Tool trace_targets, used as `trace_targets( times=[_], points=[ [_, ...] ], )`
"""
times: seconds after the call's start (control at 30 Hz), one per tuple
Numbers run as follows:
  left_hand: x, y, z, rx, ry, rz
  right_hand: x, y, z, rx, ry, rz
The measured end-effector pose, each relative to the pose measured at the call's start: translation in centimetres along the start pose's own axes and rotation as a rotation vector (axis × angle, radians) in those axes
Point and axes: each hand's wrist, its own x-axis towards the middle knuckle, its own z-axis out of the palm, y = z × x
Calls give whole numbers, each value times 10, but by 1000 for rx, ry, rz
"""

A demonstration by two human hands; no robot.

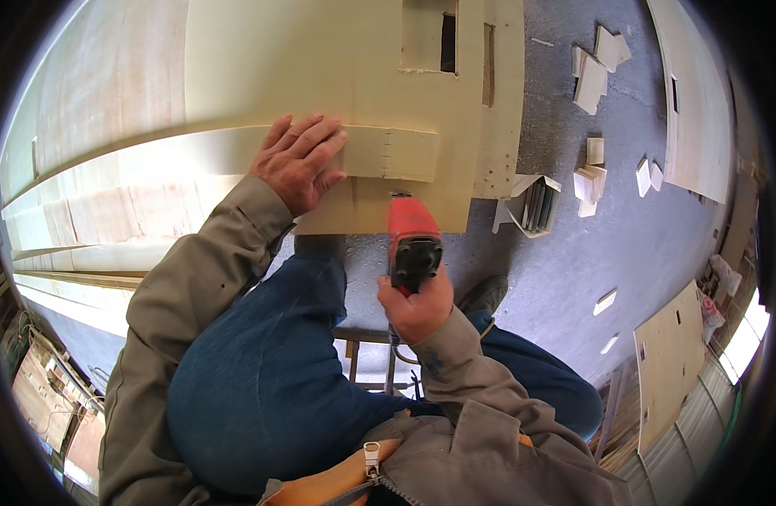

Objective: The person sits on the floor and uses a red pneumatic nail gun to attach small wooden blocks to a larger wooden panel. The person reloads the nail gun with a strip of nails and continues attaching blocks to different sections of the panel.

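My left hand (300, 160) lies with stretched fingers on a long pale plywood strip (194, 150), pressing near its right part. A crosswise row of staples (388, 150) shows on the strip, close to its right end. The strip rests on a large plywood panel (295, 59) that has a rectangular cut-out near its far right. My right hand (418, 305) is wrapped round the handle of a red staple gun (414, 223) with a black cap. Its nose sits just below the strip's right end, over the panel; whether it touches cannot be seen.
Small wood offcuts (592, 84) lie scattered on the grey floor (565, 261) to the right. An open box (536, 205) holding dark strips stands beside the panel's right edge. More plywood sheets (668, 363) lean at the right. A hose (402, 354) hangs below the staple gun.
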Motion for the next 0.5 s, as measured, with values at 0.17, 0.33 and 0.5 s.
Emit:
trace_targets(
  times=[0.17,0.33,0.5],
  points=[
    [1,0,4,-14,18,6,-22,21,-25,-3,78,123],
    [0,1,6,-6,31,12,-41,27,-51,-37,173,123],
    [-2,1,2,9,33,15,-57,10,-75,-26,229,73]
  ],
)
